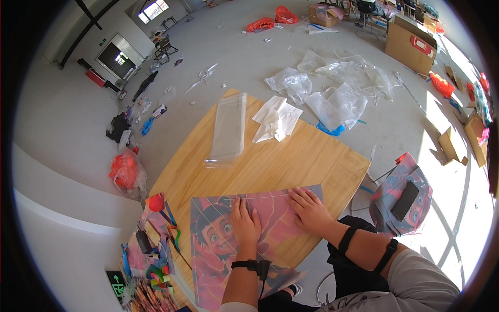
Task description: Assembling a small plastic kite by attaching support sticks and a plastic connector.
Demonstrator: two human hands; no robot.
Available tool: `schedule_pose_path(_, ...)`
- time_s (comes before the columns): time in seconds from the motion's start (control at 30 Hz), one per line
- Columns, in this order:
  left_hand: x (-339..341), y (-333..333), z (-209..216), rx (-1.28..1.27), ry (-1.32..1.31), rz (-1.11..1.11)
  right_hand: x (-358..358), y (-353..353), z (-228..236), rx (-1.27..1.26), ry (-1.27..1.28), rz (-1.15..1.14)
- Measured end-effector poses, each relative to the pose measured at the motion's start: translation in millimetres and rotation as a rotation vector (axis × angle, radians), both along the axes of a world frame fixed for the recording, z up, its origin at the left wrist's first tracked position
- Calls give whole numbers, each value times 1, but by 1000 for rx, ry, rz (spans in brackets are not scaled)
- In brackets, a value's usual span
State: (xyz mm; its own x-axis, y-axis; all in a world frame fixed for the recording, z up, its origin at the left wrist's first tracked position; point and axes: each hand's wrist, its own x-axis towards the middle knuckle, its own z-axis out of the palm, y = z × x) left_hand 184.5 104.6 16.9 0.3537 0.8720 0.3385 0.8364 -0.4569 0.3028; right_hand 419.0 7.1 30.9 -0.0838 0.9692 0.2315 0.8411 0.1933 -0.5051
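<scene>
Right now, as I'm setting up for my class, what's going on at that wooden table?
A person has both hands on a colourful printed sheet lying on the wooden table. The left hand lies on it with fingers pointing toward its far edge; the right hand is near its far right corner. Farther up the table are clear plastic sleeves and a crumpled white sheet.

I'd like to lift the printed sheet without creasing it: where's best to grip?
Probably pinch the printed sheet at its far-left corner, coming from the left: it looks thin and flat, and that corner lies uncovered, left of the left hand.
</scene>
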Motion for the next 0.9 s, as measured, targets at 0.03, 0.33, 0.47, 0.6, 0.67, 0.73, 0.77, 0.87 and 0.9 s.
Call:
schedule_pose_path(0.03,0,0,0,2,1,-3,0,0,0,0,-1,-1)
schedule_pose_path(0.33,0,1,1,-4,-6,-11,1,1,-2,-3,3,-2)
schedule_pose_path(0.47,1,0,3,-4,0,-20,1,1,-2,-1,7,0)
schedule_pose_path(0.6,1,0,3,2,-3,-15,1,1,-4,2,0,-4)
schedule_pose_path(0.67,1,0,3,8,22,-24,1,1,-5,4,-2,-7)
schedule_pose_path(0.73,1,0,2,18,28,-25,0,1,-4,6,-3,-10)
schedule_pose_path(0.77,0,0,1,18,28,-25,0,1,-3,7,-5,-9)
schedule_pose_path(0.87,0,0,1,23,29,-30,0,1,-3,8,-6,-8)
schedule_pose_path(0.9,0,0,1,23,26,-29,0,1,-4,8,-6,-8)
